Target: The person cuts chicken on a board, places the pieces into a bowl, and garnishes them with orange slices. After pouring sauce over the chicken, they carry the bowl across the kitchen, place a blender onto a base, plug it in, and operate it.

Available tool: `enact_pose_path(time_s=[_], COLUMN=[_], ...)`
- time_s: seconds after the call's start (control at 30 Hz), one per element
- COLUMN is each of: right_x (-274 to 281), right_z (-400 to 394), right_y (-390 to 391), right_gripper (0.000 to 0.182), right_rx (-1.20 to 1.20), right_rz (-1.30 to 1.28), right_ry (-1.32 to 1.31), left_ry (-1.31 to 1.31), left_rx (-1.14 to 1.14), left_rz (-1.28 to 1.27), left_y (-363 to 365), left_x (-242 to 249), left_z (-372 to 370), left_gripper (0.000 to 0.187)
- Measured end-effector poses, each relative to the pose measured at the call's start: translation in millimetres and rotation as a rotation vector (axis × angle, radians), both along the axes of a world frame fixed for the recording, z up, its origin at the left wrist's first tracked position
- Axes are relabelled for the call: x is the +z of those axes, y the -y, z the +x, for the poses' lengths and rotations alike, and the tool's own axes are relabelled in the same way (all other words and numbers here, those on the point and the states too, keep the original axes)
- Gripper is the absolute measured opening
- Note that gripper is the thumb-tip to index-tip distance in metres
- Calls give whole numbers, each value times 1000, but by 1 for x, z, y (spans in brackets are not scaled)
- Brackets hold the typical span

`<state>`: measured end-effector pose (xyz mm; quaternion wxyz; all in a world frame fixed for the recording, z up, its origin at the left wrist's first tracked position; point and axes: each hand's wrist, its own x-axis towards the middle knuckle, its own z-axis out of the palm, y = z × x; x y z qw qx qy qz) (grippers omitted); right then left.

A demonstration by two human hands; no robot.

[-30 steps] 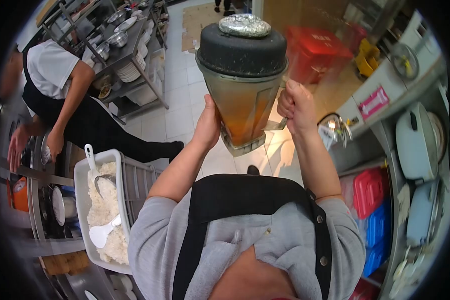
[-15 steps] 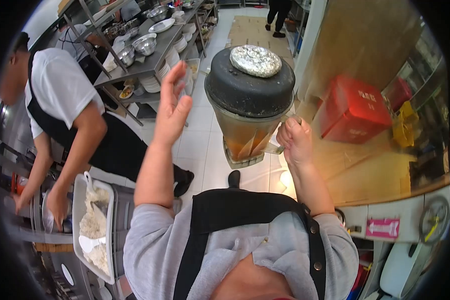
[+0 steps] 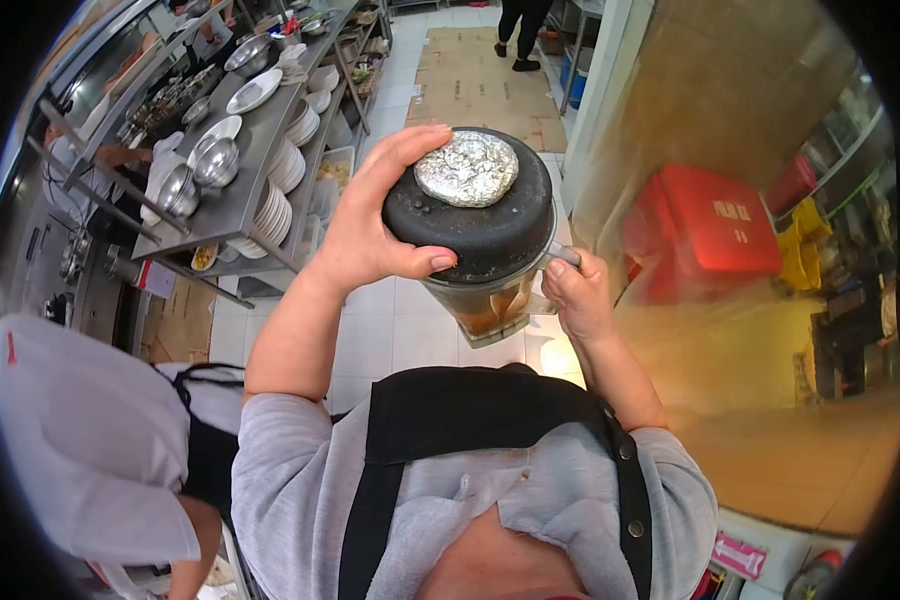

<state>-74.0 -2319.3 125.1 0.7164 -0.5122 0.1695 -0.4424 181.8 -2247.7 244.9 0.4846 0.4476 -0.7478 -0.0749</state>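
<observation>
Holding the blender jug (image 3: 483, 303) at near centre with right hand (image 3: 581, 292) clamped round the handle (image 3: 566, 256), apparently bearing weight; bracing the black lid (image 3: 480, 237) from left with left hand (image 3: 370, 222) spread, fingers (image 3: 395, 156) apart, likely for steadiness.

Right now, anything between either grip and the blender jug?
Nothing visible: the left grip is spread against the black lid, and the right grip is closed around the handle of the blender jug.

I see left hand (image 3: 378, 225) spread on round black lid (image 3: 490, 235), silver foil (image 3: 467, 170) atop. Right hand (image 3: 580, 295) grips cloudy tapered pitcher (image 3: 490, 305) by handle (image 3: 564, 254).
</observation>
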Motion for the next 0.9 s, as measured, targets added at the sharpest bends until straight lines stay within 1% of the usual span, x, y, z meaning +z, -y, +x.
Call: enact_pose_path(time_s=[0.1, 0.13, 0.17, 0.23, 0.27, 0.3, 0.37, 0.4, 0.5, 0.53, 0.63, 0.67, 0.77, 0.87, 0.9], right_x=[-10, -13, -15, -17, -18, -17, -14, -13, -13, -13, -19, -24, -36, -27, -25], right_z=[11, 16, 21, 30, 35, 43, 55, 61, 81, 90, 129, 141, 179, 223, 238], right_y=[61, 82, 105, 150, 171, 193, 232, 251, 301, 316, 359, 372, 416, 455, 470], right_gripper=[23, 23, 23, 24, 24, 24, 23, 23, 25, 26, 28, 28, 29, 29, 30], right_rx=[16, 24, 38, 60, 75, 86, 77, 86, 130, 142, 150, 150, 144, 177, 156], right_rz=[-2, -7, -21, -44, -60, -82, -81, -85, -75, -73, -54, -37, -127, -89, -118], right_ry=[-22, -29, -33, -67, -67, -65, -84, -77, -115, -129, -125, -123, -196, -165, -187], left_ry=[-125, -207, -280, -507, -617, -653, -557, -565, -350, -431, -14, 24, 88, 112, 127], left_rx=[35, 65, 65, 15, 2, 44, 98, 118, 325, 274, 111, 111, 91, 112, 111], left_rz=[79, 184, 210, 335, 258, 239, 302, 333, 90, 143, 116, 138, 117, 113, 101], left_y=[57, 74, 94, 128, 150, 168, 193, 205, 244, 255, 291, 305, 339, 375, 390], left_x=[-5, 0, 0, 0, -3, -2, -4, -5, -6, -5, -8, -15, -9, -6, 1], left_z=[15, 17, 21, 36, 45, 56, 60, 62, 79, 88, 123, 135, 163, 194, 208], left_gripper=[93, 108, 108, 103, 91, 75, 60, 52, 44, 64, 89, 117, 116, 107, 104])
